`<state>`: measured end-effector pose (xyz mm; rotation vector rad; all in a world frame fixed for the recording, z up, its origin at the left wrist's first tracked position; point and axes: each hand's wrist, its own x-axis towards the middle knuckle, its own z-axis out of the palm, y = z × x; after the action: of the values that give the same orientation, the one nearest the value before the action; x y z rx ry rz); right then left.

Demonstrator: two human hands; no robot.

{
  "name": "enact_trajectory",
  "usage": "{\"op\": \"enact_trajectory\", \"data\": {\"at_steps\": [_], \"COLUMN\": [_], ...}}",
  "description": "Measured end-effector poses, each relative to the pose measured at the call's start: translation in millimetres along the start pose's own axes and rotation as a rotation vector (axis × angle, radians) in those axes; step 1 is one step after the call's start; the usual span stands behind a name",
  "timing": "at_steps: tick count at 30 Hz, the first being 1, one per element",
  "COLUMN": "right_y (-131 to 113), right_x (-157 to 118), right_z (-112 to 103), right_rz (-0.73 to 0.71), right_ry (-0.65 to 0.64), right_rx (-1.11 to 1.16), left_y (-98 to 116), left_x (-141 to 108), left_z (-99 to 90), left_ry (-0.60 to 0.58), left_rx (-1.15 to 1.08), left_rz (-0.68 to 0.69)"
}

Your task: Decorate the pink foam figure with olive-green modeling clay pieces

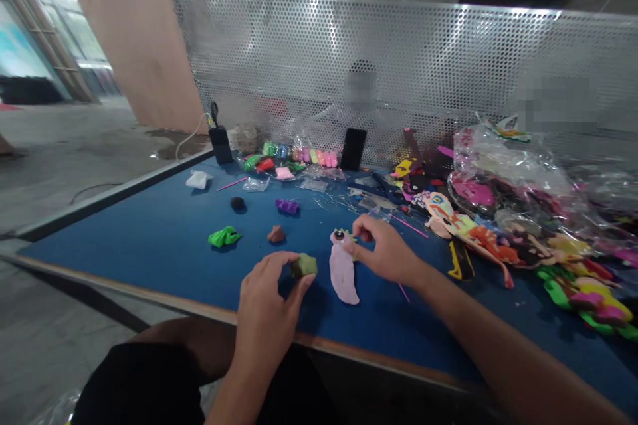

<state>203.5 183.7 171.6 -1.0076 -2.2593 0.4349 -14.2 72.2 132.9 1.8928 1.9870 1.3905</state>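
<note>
Ideally, keep the left hand lightly pinching the green lump, the right hand (grip nearly closed, contents I cannot tell) gentle on the pink figure near the desk's front edge.

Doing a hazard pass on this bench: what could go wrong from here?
The right hand, at the pale figure's upper end, might dent or shift it. The olive lump in the left hand could smear onto it. The yellow-and-black cutter near the right forearm might get knocked.
</note>
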Motion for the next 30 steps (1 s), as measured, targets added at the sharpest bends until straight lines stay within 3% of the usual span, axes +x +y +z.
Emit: {"op": "enact_trajectory", "data": {"at_steps": [5,9,12,17,23,26,30], "right_y": [-39,-46,-43,-43,-33,-32,-41], "right_x": [-19,-20,-17,-15,-8,-7,-10], "right_z": [19,27,31,32,26,28,37], "right_rz": [-0.122,-0.029,0.054,0.183,0.118,0.105,0.121], "right_ry": [-0.119,-0.089,-0.124,-0.166,0.093,0.146,0.045], "right_rx": [0.315,0.404,0.507,0.805,0.809,0.842,0.897], "left_y": [6,14,16,12,-2,-3,5], "left_x": [2,1,1,-1,0,3,5], "left_z": [7.0,15.2,14.0,6.2,9.7,11.8,9.1], "left_ry": [0.068,0.170,0.146,0.138,0.269,0.233,0.154], "left_rx": [-0.305,-0.322,-0.339,-0.445,-0.809,-0.933,-0.896], "left_rz": [0.027,0.116,0.131,-0.072,-0.385,-0.387,-0.266]}}
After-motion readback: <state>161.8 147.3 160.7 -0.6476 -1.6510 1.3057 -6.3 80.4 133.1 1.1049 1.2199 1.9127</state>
